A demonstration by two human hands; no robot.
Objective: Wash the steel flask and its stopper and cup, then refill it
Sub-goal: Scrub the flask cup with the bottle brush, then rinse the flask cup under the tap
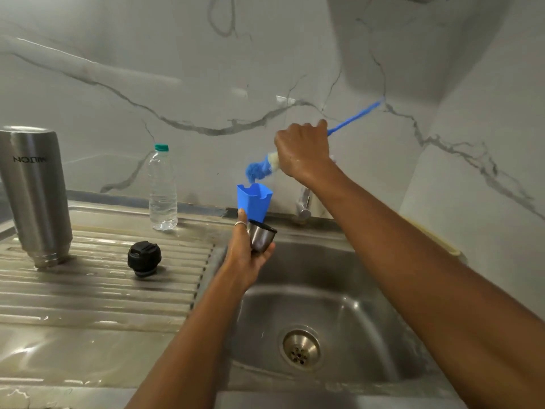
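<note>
Left hand (246, 256) curls round the cup (262, 236), right hand (303, 154) fists the brush (259, 170) at one o'clock; slick steel could slip into the sink (330, 293).

Clearance around hands, at sink.
Basin (354, 290) lay open below both hands; blue holder (254, 202) stood just beyond left hand (247, 252), tap (303, 202) below right hand (303, 152).

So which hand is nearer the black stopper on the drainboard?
Left. The left hand, holding the cup, is beside the stopper, to its right; the right hand is farther off, raised with the brush.
</note>
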